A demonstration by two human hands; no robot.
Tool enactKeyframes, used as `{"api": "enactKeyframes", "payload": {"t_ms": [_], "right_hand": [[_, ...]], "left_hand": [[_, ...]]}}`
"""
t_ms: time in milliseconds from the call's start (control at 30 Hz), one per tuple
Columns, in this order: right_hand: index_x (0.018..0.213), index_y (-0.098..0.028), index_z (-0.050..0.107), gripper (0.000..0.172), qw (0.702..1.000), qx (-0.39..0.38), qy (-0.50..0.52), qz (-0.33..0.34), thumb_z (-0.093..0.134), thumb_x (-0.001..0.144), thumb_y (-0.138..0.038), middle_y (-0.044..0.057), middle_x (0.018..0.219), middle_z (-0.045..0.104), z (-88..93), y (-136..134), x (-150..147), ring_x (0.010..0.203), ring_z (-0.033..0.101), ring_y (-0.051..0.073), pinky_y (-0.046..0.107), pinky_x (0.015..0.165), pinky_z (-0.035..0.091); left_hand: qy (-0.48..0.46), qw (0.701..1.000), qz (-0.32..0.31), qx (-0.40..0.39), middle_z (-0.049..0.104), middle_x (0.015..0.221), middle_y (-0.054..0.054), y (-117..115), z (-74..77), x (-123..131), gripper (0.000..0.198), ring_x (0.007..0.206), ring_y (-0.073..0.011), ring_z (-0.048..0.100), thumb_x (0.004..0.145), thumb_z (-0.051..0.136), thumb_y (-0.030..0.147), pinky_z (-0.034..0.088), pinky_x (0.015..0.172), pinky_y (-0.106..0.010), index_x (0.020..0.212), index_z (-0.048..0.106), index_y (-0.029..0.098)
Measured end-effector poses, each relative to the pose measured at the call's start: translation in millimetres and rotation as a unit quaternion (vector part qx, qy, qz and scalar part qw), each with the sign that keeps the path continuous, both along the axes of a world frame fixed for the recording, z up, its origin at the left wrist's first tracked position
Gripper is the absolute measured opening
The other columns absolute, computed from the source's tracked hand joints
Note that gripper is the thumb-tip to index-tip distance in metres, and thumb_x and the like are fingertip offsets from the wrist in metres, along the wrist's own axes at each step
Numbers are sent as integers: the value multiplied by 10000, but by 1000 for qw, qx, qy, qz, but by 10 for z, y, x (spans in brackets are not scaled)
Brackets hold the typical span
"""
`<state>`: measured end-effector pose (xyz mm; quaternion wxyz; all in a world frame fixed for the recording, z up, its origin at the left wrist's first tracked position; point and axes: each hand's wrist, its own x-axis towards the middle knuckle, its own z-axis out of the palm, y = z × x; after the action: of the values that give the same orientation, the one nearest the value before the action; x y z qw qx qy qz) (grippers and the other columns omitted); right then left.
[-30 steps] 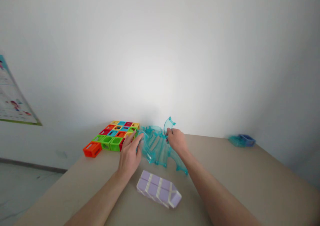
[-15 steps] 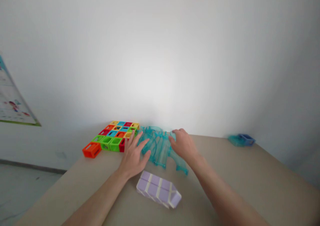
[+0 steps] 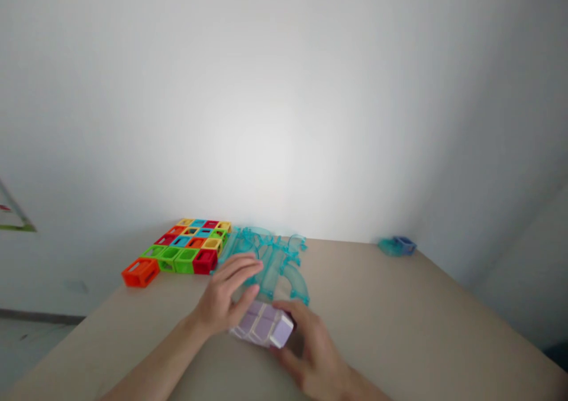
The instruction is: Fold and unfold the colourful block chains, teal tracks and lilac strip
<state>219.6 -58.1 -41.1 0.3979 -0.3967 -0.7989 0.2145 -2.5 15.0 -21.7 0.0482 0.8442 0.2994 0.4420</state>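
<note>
A pale purple block (image 3: 262, 325) made of square panels lies on the beige table (image 3: 399, 324) close to me. My right hand (image 3: 310, 351) grips its right end, thumb on top and fingers curled round it. At the block's left end rests my left hand (image 3: 224, 294), fingers stretched out toward a cluster of clear teal curved track pieces (image 3: 277, 259) just behind. The left thumb touches the block's far edge.
A flat grid of colourful hollow square blocks (image 3: 190, 242) lies at the back left, with an orange block (image 3: 139, 272) at its near corner. Small blue and teal pieces (image 3: 396, 245) sit at the far right edge by the wall. A poster corner (image 3: 11, 220) shows at the left.
My right hand left the teal pieces and came back to take hold of the purple block's right end. My left hand slid back beside the block. The camera turned slightly right.
</note>
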Motion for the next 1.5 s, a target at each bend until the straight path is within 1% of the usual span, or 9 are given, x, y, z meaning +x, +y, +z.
{"api": "enactKeyframes", "payload": {"t_ms": [67, 133, 200, 333, 533, 800, 1067, 1300, 1500], "right_hand": [[1152, -226, 536, 427, 998, 21, 56, -19, 579, 745, -103, 35, 969, 630, 31, 45, -32, 850, 587, 179, 292, 773, 477], [1056, -230, 577, 290, 995, 19, 96, -27, 522, 801, -104, 18, 878, 622, 41, 71, -49, 799, 579, 168, 282, 733, 471], [1013, -232, 590, 214, 992, 0, 126, -24, 496, 849, -132, 19, 865, 614, 35, 79, -47, 805, 580, 169, 288, 736, 472], [1184, -265, 523, 263, 982, -42, 186, -12, 444, 933, -267, 49, 1022, 605, -13, 36, -77, 937, 580, 196, 337, 826, 478], [1307, -271, 402, 488, 984, -51, 166, -37, 592, 858, -295, 43, 1005, 594, -199, 49, -399, 831, 589, 186, 317, 706, 508], [1101, -207, 560, 363, 972, -92, 188, -104, 676, 785, -341, 36, 905, 641, -105, 264, -525, 686, 577, 162, 289, 612, 494], [1160, -236, 564, 396, 948, -146, 282, -10, 624, 830, -446, 67, 964, 657, -58, 234, -465, 828, 622, 220, 365, 754, 522], [1202, -265, 566, 397, 928, -172, 328, 49, 621, 840, -419, 72, 1080, 650, -33, 219, -460, 948, 622, 245, 380, 827, 508], [960, -236, 683, 353, 939, -164, 301, -2, 454, 915, -500, 46, 802, 655, -44, 232, -402, 725, 600, 211, 338, 669, 508]], "left_hand": [[44, 983, -126, -123, 654, 1146, -120, -147, 26, 35, 452, 1041, -248, 617, 862, 541, 359, 482, 905, -340, 1283, 552, 195], [75, 965, -169, -185, 651, 1161, -125, -244, 4, 91, 640, 1002, -262, 630, 754, 666, 463, 479, 896, -335, 1319, 516, 203], [72, 961, -159, -216, 648, 1177, -115, -279, -56, 155, 749, 1007, -269, 624, 670, 734, 506, 467, 903, -338, 1320, 507, 211], [-53, 948, -123, -289, 678, 962, -83, -248, -200, 262, 502, 840, -211, 621, 814, 576, 529, 488, 766, -293, 1162, 578, 167], [-243, 885, -39, -396, 626, 1192, -118, -234, -258, 377, 610, 1099, -239, 561, 897, 357, 599, 423, 971, -344, 1303, 508, 170], [-295, 856, -18, -425, 703, 897, -84, -184, -194, 400, 606, 862, -226, 608, 858, 396, 642, 475, 823, -319, 1002, 681, 128], [-220, 909, -41, -352, 642, 802, -22, -226, -86, 342, 352, 756, -177, 564, 901, 458, 469, 428, 700, -255, 902, 623, 158], [-228, 900, 2, -371, 575, 717, -1, -248, -72, 380, 319, 701, -161, 538, 894, 474, 458, 417, 653, -254, 800, 564, 166], [-291, 873, -40, -390, 623, 866, -26, -235, -110, 354, 265, 748, -164, 596, 857, 554, 441, 463, 665, -261, 917, 519, 185]]}}
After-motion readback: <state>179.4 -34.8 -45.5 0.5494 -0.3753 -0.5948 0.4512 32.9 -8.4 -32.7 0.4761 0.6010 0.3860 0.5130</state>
